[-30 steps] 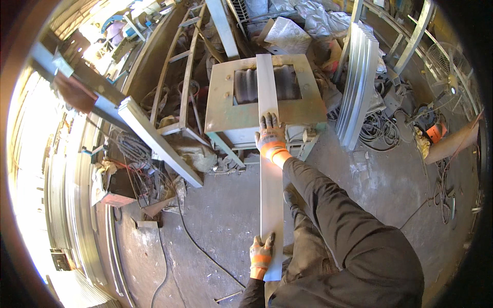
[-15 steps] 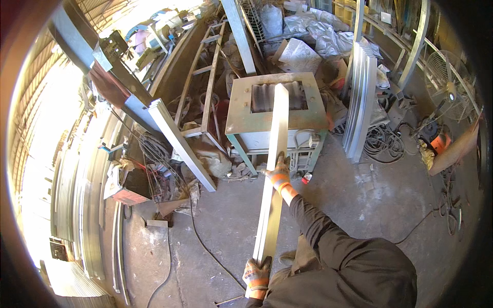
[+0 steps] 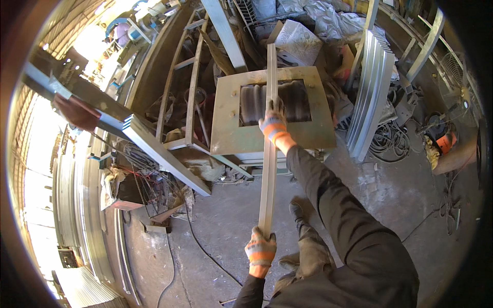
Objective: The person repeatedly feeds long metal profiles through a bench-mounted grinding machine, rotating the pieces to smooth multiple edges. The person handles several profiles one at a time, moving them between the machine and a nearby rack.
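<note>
A long, straight metal profile runs away from me, its far end above a green metal machine. Gloved in grey and orange, my left hand is wrapped round the near end. My right hand, in a matching glove, grips the bar farther along, over the machine's top. Beneath that stretch of bar lie the dark, brush-like rollers in the machine's rectangular opening. Whether the bar touches them I cannot tell.
Several silver profiles lean upright right of the machine, near coiled cable and a fan. At left, more profiles lean together by a metal frame. A black cable crosses the floor.
The bar has moved forward and turned to lie across the machine's opening. Both hands have gone forward with it, the right now above the machine. I stand closer to the machine.
</note>
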Available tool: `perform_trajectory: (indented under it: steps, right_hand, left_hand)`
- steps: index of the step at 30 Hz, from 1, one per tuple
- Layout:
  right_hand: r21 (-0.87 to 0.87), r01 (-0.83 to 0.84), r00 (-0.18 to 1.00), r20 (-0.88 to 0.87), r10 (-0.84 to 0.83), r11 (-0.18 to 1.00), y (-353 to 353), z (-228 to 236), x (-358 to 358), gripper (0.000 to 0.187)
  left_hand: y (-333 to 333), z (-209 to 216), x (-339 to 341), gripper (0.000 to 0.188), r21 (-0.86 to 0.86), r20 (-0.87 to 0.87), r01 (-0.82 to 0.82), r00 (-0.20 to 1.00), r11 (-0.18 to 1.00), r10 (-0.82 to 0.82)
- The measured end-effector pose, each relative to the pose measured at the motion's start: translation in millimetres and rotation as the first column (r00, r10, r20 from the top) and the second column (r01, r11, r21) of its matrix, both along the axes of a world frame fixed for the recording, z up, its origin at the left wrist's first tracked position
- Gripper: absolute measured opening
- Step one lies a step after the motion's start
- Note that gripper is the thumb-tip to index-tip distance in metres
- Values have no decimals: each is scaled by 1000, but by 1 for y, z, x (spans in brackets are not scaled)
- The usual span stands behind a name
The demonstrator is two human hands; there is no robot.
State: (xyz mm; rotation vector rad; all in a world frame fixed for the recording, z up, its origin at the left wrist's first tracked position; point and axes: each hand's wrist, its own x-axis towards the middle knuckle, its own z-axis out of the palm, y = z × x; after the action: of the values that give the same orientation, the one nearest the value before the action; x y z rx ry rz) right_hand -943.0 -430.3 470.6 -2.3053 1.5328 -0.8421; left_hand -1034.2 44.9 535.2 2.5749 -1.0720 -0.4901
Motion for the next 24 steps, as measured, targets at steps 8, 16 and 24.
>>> perform_trajectory:
  steps: [8,16,24]
  right_hand:
    - [-33,16,953,-301,-25,999,-223,6,57,81]
    - [133,-25,958,-280,62,991,-133,9,50,80]
    - [172,-77,965,-236,117,982,80,21,-21,84]
  left_hand:
    - [-221,-40,63,54,-128,-34,28,999,991,-32]
    - [-144,-43,43,57,-7,-69,-16,997,1000,15]
    - [67,-29,-28,60,20,-56,-30,998,999,31]
